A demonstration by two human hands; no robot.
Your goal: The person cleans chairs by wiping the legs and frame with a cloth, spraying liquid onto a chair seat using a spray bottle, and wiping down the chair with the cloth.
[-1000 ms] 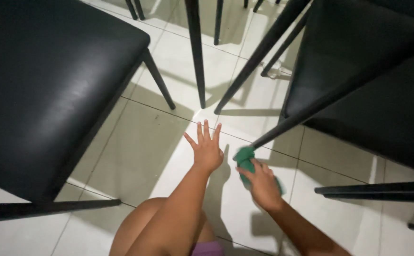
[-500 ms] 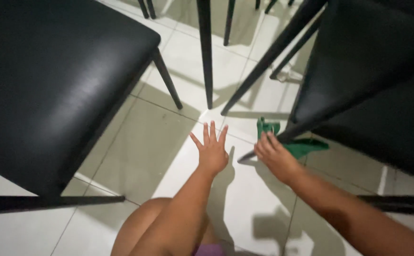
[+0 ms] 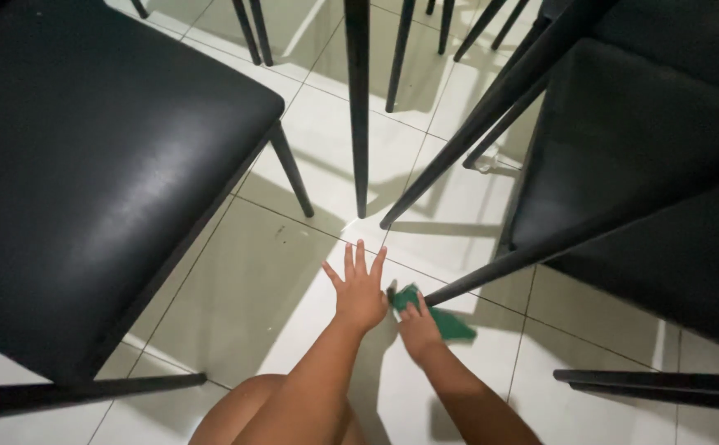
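Note:
My left hand (image 3: 359, 288) lies flat on the white tiled floor (image 3: 236, 288) with its fingers spread, holding nothing. Just to its right, my right hand (image 3: 415, 323) presses down on a green cloth (image 3: 446, 321) against the floor. The cloth sits at the foot of a slanted black chair leg (image 3: 491, 268). My bare knee (image 3: 236, 412) shows at the bottom edge.
A black padded chair (image 3: 88, 181) fills the left side, another black chair (image 3: 639, 165) the right. Thin black legs (image 3: 358, 107) stand on the tiles ahead of my hands. Dark grout lines cross the floor.
My right hand has dragged the green cloth back leftward, from under the right chair's leg to beside my left hand. My left hand stayed planted on the floor.

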